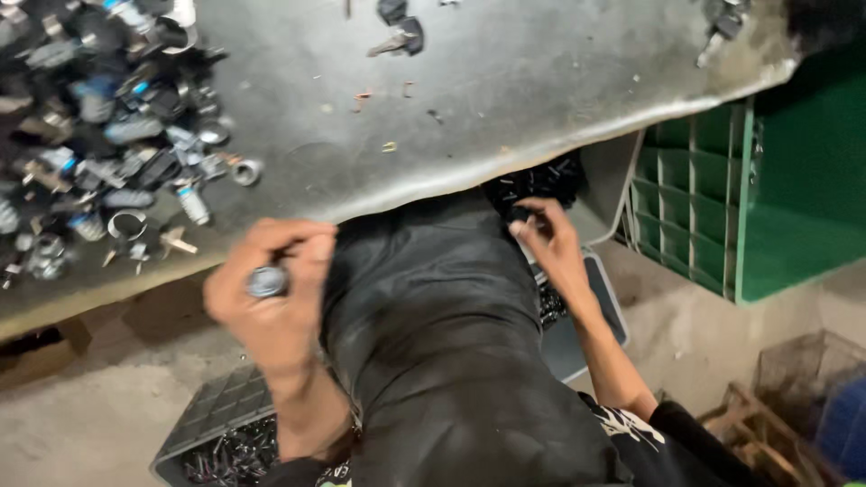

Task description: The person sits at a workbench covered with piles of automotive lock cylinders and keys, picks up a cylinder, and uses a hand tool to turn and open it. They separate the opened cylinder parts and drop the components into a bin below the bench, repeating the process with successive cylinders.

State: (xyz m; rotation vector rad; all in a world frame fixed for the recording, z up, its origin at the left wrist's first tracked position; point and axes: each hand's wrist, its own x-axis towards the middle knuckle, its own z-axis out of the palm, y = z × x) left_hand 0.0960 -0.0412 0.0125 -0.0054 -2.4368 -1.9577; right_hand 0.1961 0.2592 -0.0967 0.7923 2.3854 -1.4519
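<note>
Left hand (271, 293) pinched 1 small round silver metal cylinder (268, 281) beside the scuffed grey metal table (505, 81), while right hand (550, 242) closed around small black parts (532, 185) beneath it.

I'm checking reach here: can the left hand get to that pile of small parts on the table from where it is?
Probably yes. The left hand, closed on a small round metal part, sits at the table edge beside the pile, with nothing between.

Green slotted rack (713, 194) beside the metal table (505, 81), grey crate (212, 410) below.
</note>
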